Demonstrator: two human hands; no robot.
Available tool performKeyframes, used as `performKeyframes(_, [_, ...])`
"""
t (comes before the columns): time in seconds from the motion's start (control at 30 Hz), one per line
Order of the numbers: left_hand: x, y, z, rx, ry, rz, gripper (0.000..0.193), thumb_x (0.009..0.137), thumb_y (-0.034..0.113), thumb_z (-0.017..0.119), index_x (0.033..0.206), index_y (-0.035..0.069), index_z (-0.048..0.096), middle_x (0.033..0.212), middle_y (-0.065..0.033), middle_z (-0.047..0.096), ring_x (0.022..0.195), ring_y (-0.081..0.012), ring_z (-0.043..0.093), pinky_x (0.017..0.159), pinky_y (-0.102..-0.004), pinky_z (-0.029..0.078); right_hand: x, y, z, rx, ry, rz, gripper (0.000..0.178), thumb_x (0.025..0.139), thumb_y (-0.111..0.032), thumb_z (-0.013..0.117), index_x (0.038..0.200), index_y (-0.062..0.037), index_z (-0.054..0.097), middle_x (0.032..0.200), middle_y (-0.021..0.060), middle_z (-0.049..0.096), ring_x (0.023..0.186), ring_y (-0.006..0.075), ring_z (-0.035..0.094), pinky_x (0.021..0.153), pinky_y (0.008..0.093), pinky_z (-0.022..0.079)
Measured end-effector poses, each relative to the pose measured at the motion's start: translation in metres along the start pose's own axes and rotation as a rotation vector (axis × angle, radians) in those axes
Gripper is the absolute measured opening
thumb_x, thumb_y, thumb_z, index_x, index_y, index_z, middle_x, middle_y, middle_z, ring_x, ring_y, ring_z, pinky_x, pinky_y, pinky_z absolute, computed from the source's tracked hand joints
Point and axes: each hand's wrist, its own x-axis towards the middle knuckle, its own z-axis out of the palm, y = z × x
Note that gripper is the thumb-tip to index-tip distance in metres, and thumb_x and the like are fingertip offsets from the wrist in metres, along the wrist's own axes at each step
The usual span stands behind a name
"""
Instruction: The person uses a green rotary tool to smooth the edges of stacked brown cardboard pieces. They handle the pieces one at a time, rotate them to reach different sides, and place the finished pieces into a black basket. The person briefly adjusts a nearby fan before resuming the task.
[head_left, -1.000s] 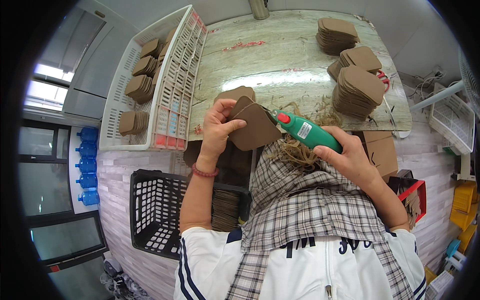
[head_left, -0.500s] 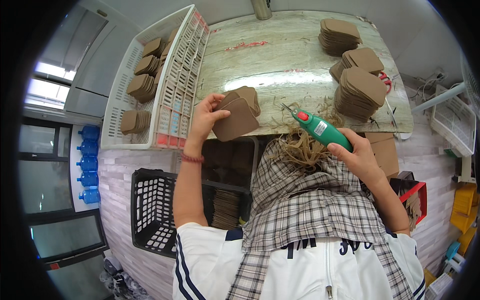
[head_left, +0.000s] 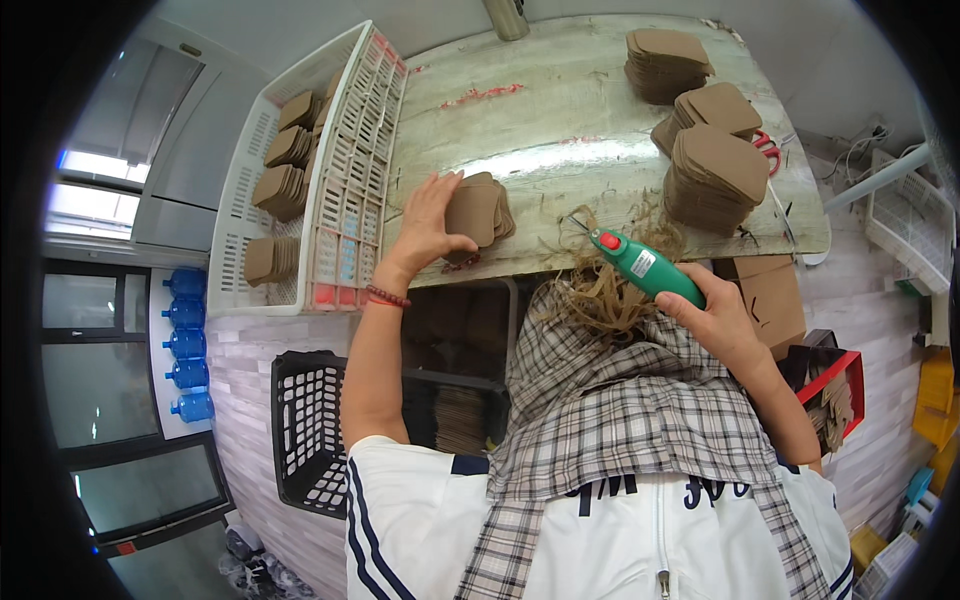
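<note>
Beside the white crate, my left hand (head_left: 428, 225) rests against a small stack of brown rounded-square pieces (head_left: 478, 212) on the table. Its fingers lie stretched along the stack's left side, with the thumb spread at the near edge. In my right hand (head_left: 722, 318) is a green handheld trimmer (head_left: 650, 268) with a red button and a thin two-pronged metal tip. The tip points up and left over the table's front edge. Brown thread trimmings (head_left: 606, 296) hang in a tangle below the tool, over the checked apron (head_left: 620, 420).
Taller stacks of brown pieces (head_left: 716, 175) stand on the table's right, near red-handled scissors (head_left: 768, 150). The white crate (head_left: 362, 150) at left holds more stacks. Below are a black basket (head_left: 312, 425) and a red-edged box (head_left: 848, 390) of scraps.
My left hand has put the brown piece it held onto the small stack and let go, its fingers now spread alongside. The trimmer in my right hand has barely moved.
</note>
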Motion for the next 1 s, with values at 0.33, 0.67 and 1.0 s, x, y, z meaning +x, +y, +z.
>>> performKeyframes(0.33, [0.001,0.001,0.003,0.051,-0.044,-0.027,0.108,0.043,0.032,0.088,0.138,0.016,0.040,0.120,-0.0123,0.046,0.118,-0.0322,0.040,0.104,-0.0424,0.029,0.000,0.005,0.007,-0.004,-0.015,0.016,0.043,0.083,-0.038,0.068,0.107,-0.0027,0.062,0.078,0.0115,0.066,0.068,0.0187,0.064,0.064,0.0305,0.049])
performKeyframes(0.67, [-0.006,0.003,0.010,0.045,-0.005,-0.208,0.112,0.040,0.039,0.090,0.137,0.009,0.042,0.123,-0.0173,0.040,0.113,-0.0358,0.040,0.098,-0.0425,0.036,0.000,0.004,0.004,0.006,-0.030,0.046,0.044,0.083,-0.038,0.068,0.108,-0.0022,0.061,0.077,0.0112,0.066,0.068,0.0181,0.064,0.063,0.0307,0.049])
performKeyframes(1.0, [0.003,0.008,0.011,-0.003,0.077,-0.198,0.085,0.054,0.022,0.085,0.128,0.002,0.048,0.124,-0.0154,0.045,0.118,-0.0333,0.040,0.101,-0.0400,0.033,0.001,0.004,0.005,0.001,-0.037,0.074,0.044,0.083,-0.038,0.068,0.109,-0.0030,0.061,0.077,0.0118,0.065,0.068,0.0193,0.064,0.064,0.0311,0.049])
